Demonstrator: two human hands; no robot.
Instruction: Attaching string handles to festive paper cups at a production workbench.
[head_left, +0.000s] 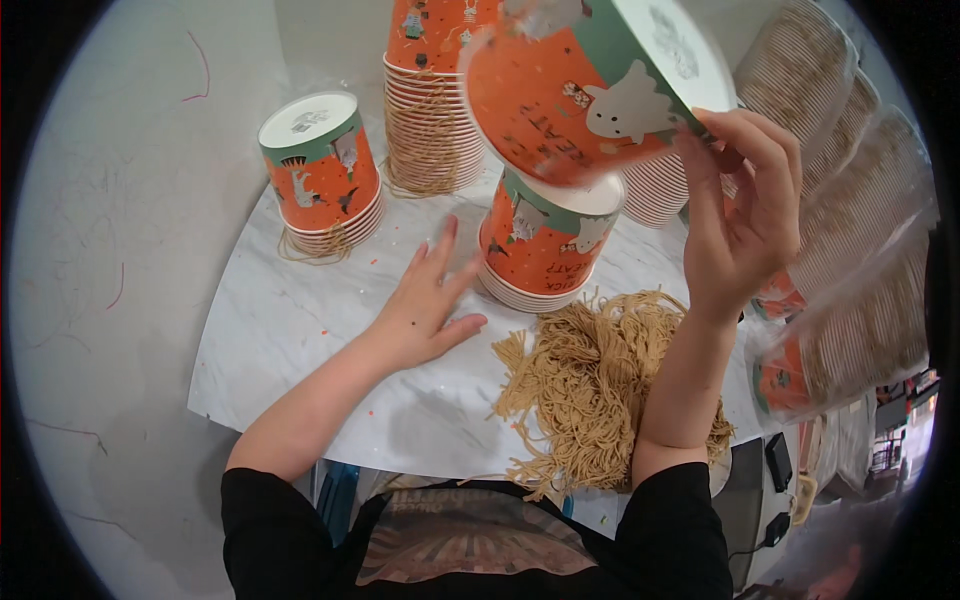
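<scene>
Tan cord lies in a loose, tangled heap (600, 370) at the near right of the marbled white table (290, 340), partly hidden by the right forearm. To its left, the left hand (420, 305) is empty, palm down with fingers spread wide; whether it touches the surface cannot be told. Just beyond its fingertips stands the middle stack (545, 240) of inverted orange tubs, white rims nested below and a green band above. The right hand (745, 200) pinches the held tub (600, 100) between thumb and fingers at the green band beside its white base. This tub is raised and tilted, slightly blurred, and overlaps the middle stack in view; contact is unclear. At left, the short stack (325, 180) has cord around its lower rims. At right are bagged stacks (860, 300) in clear plastic. Farther back rises the tall stack (440, 110), cord hanging along its rims.
</scene>
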